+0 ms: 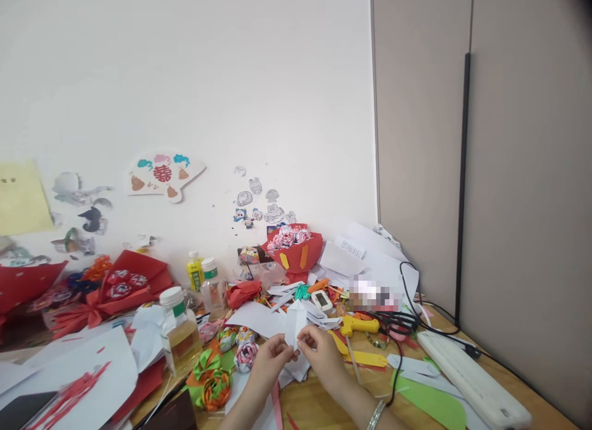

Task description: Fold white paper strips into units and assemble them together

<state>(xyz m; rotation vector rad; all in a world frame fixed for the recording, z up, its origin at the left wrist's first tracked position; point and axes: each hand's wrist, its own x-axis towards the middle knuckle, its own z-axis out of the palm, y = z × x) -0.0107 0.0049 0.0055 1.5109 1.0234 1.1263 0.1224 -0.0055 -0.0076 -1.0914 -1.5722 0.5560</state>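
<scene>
- Both hands were drawn close together above the tabletop (308, 405), pinching one piece, the folded white paper (296, 324), probably because thin paper needs steadying from two sides.
- The left hand (272, 358) was narrowed to a thumb-and-finger pinch at the paper's lower left edge; the right hand (319, 351) held a similar narrow pinch on its lower right.
- Gripping low left most of the sheet uncovered, which likely kept its creases in sight of the wearer.
- The paper stood up from the fingertips, just above and between the two hands, its upper end pointing away from the person toward the loose white strips behind. Whether it touched them I could not tell.
- The yellow glue gun (358, 325) lay beyond the right hand and to its right, seemingly parked within reach yet out of the working spot.
- Rolled paper flowers (246, 356) sat just left of the left hand, perhaps gathered there to leave the middle free.
- The red bouquet (296, 257) stood upright by the wall, well apart from both hands, presumably to protect its shape.
</scene>
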